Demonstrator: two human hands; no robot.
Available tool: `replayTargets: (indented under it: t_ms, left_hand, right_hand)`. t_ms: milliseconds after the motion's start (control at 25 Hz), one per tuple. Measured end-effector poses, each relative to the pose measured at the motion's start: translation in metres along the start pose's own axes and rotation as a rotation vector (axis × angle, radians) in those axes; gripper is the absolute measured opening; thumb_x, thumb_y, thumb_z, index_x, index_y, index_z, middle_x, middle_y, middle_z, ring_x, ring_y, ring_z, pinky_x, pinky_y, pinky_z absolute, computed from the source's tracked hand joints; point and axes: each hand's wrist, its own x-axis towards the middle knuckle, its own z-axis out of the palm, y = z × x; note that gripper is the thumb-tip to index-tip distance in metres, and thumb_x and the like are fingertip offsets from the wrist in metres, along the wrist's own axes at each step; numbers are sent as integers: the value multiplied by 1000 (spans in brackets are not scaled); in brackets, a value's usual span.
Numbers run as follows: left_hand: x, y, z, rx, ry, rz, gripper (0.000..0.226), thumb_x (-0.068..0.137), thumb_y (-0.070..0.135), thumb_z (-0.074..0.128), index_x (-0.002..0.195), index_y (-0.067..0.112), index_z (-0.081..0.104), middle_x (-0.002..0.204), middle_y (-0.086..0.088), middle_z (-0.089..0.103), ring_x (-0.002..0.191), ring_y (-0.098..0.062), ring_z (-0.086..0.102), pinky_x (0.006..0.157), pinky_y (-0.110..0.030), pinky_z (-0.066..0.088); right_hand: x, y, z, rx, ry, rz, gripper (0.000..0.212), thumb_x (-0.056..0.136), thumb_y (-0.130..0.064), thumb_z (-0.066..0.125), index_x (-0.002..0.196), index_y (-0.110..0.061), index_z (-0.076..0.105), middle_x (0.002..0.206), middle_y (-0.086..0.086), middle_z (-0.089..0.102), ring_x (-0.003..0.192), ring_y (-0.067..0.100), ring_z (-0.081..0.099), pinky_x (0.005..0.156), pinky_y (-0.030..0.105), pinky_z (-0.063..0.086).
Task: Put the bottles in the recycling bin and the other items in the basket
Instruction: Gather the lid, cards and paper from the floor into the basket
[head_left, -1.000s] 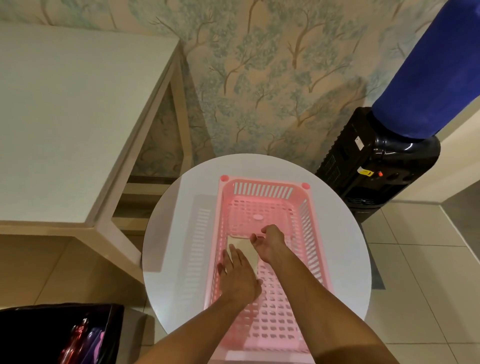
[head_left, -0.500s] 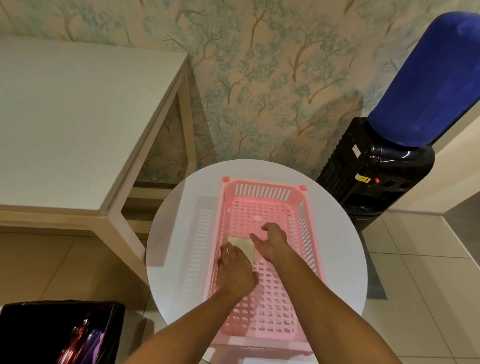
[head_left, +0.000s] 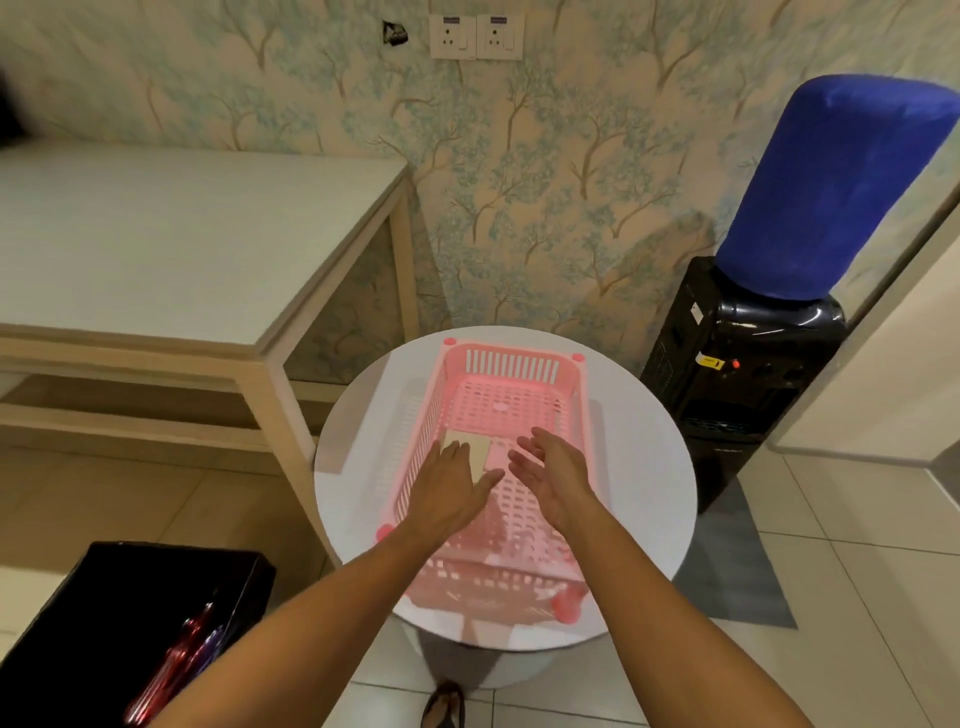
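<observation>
Left hand (head_left: 451, 488) is laid flat, open, on beige item (head_left: 470, 451) in pink basket (head_left: 511, 361). Right hand (head_left: 558, 475) is held open, empty, at 3 o'clock of it.

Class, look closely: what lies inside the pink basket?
Inside the pink basket, one flat beige item lies on the floor. The left hand covers its near part; the right hand hovers open above.

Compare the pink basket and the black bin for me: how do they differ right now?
The basket is pink with slotted, see-through walls; the bin is black and solid. The basket sits on the round white table; the bin stands lower, on the floor to its left. The basket holds a flat beige item under the left hand; the bin holds red and purple bottles. Both are open-topped and rectangular.
</observation>
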Motion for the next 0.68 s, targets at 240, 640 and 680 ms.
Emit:
replayTargets:
  t_ms: [240,640,680]
  left_hand:
    - [-97,8,-6,-23,143,-5,77,92,71,38,153,24,31,159,0,37,149,-26,30,122,-50,25]
    - [-235,-41,5,55,126,-127,78,92,71,39,153,22,32,158,-3,38,149,-26,26,122,-47,25]
    - [-246,-49,7,75,113,-126,78,92,70,40,152,20,33,157,-4,38,149,-26,27,122,-44,24]
  right_hand:
    - [-90,12,-43,-204,-111,-99,32,100,-12,57,129,-22,52,116,9,67,99,31,72,89,43,61]
    - [-181,90,-89,-999,-437,-400,40,96,-19,62,132,-30,52,114,-8,62,100,9,62,74,14,51]
    - [-188,101,-94,-1021,-454,-388,41,95,-19,63,134,-29,52,114,-8,61,100,8,62,75,16,53]
